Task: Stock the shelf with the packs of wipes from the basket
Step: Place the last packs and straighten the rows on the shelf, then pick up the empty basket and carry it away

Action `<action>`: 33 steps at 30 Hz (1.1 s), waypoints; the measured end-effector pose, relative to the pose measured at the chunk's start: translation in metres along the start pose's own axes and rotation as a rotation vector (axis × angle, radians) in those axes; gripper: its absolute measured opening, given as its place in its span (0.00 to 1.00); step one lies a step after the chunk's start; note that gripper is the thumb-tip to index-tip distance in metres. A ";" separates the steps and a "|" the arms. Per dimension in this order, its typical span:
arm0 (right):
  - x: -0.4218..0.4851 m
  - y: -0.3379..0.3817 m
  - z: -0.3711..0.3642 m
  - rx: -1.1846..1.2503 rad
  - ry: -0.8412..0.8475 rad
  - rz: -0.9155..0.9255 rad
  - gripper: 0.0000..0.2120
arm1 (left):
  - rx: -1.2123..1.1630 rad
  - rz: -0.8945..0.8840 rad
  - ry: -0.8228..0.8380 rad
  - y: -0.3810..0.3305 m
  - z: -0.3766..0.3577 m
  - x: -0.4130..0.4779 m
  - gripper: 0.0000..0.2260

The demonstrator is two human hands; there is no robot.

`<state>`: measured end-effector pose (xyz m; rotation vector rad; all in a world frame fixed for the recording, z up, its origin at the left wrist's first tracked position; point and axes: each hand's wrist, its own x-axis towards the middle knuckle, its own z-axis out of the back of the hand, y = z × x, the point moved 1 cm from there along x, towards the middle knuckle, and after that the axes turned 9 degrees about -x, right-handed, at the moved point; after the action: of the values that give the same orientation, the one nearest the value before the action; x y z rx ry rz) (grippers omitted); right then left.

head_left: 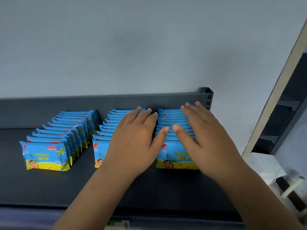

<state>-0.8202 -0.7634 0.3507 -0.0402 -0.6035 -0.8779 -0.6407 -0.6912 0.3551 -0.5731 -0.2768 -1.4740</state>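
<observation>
Three rows of blue and yellow wipe packs stand upright on the dark shelf point(41, 188). The left row point(54, 140) is untouched. My left hand point(132, 143) lies flat with spread fingers on top of the middle row point(106, 128). My right hand point(202, 138) lies flat over the right row point(172, 123), fingers reaching toward the back. Neither hand holds a pack. The two thumbs almost meet between the rows. No basket is in view.
The shelf's back panel point(99, 103) rises behind the rows, ending in a slotted upright post point(208, 97) at the right. A grey wall point(149, 47) is behind. To the right stand a pale post point(282, 83) and white objects point(265, 168) lower down.
</observation>
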 end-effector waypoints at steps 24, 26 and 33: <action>-0.006 0.200 -0.058 0.207 0.060 0.309 0.35 | 0.095 0.326 -0.152 0.128 0.094 -0.133 0.28; -0.015 0.238 -0.067 0.226 0.073 0.364 0.32 | 0.098 0.352 -0.160 0.150 0.112 -0.156 0.28; -0.043 0.396 -0.116 0.269 0.117 0.595 0.30 | 0.249 0.566 -0.173 0.244 0.181 -0.277 0.28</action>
<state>-0.4961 -0.5074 0.3142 0.0729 -0.5524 -0.2177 -0.3978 -0.3613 0.3179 -0.5226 -0.3903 -0.8302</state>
